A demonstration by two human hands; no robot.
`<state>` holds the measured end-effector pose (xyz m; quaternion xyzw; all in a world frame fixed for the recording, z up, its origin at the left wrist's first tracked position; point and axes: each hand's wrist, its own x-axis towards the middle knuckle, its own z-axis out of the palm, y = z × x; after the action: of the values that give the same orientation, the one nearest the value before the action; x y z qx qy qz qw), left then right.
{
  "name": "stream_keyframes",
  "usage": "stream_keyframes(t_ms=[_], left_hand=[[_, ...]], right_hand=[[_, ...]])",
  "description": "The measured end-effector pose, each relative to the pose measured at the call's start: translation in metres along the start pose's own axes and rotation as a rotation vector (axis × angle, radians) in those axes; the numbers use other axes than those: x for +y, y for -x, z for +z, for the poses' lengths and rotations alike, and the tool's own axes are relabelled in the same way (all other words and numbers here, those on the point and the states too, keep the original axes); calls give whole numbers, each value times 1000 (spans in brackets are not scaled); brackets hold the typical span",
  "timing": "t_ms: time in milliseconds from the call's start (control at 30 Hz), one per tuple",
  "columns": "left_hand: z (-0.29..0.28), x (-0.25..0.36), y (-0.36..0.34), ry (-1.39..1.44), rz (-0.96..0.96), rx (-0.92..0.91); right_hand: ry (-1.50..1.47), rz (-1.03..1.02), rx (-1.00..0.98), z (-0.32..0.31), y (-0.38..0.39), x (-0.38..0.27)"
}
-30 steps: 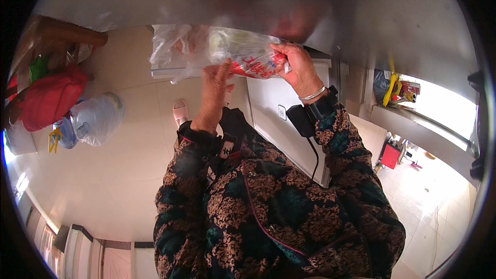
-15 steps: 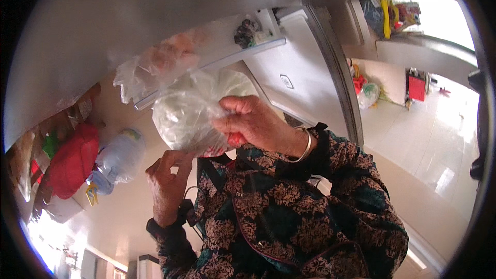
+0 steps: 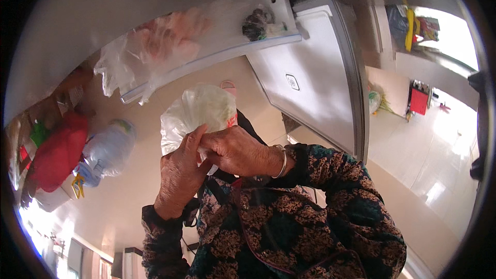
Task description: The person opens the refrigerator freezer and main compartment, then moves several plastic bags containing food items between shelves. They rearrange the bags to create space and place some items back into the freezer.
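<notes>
In front of my chest hangs a white, see-through plastic bag (image 3: 195,106) with a red print and something pale greenish inside. My left hand (image 3: 178,175) grips its near edge from the left, fingers bent. My right hand (image 3: 238,150), with a silver bangle at the wrist, is closed on the same edge. Both sets of fingertips meet at the gathered plastic, partly hiding it. Just beyond the bag, a white fridge shelf or drawer (image 3: 222,55) carries a clear bag of orange-pink pieces (image 3: 168,36) and a dark bundle in plastic (image 3: 259,25).
An open white fridge door (image 3: 315,67) stands to the right of the shelf. At the left are a red bag (image 3: 61,150), a pale blue bag (image 3: 111,147) and a yellow clip-like piece (image 3: 77,186). A red box (image 3: 418,101) sits on the tiled floor farther right.
My right hand has come down and left, bringing the bag lower, and my hands now meet at its edge. The view has shifted, with more of the shelf and fridge door showing.
</notes>
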<state>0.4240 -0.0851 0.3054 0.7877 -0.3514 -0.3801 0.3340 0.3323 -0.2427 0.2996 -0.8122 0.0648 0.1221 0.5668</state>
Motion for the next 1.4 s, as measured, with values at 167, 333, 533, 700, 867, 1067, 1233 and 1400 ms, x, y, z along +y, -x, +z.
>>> stream_keyframes(t_ms=[167, 333, 533, 700, 867, 1067, 1233, 1400], left_hand=[[7, -12, 23, 124, -156, 30], [25, -8, 49, 198, -160, 208], [42, -37, 61, 282, -85, 343], [60, -56, 66, 468, -138, 423], [76, -63, 67, 434, -135, 508], [96, -73, 62, 472, -219, 544], [100, -67, 58, 501, -275, 522], [93, -68, 60, 491, -298, 473]], right_hand=[[-2, -88, 37, 15, -8, -6], [63, 151, -205, 11, -4, -27], [46, 74, -384, 5, -27, -34], [385, 71, -98, -74, -97, -19], [1378, -275, 207, -139, -178, 61], [1209, -220, 218, -187, -219, 103], [1248, 4, -31, -240, -172, 88], [1197, 250, -197, -241, -117, 73]])
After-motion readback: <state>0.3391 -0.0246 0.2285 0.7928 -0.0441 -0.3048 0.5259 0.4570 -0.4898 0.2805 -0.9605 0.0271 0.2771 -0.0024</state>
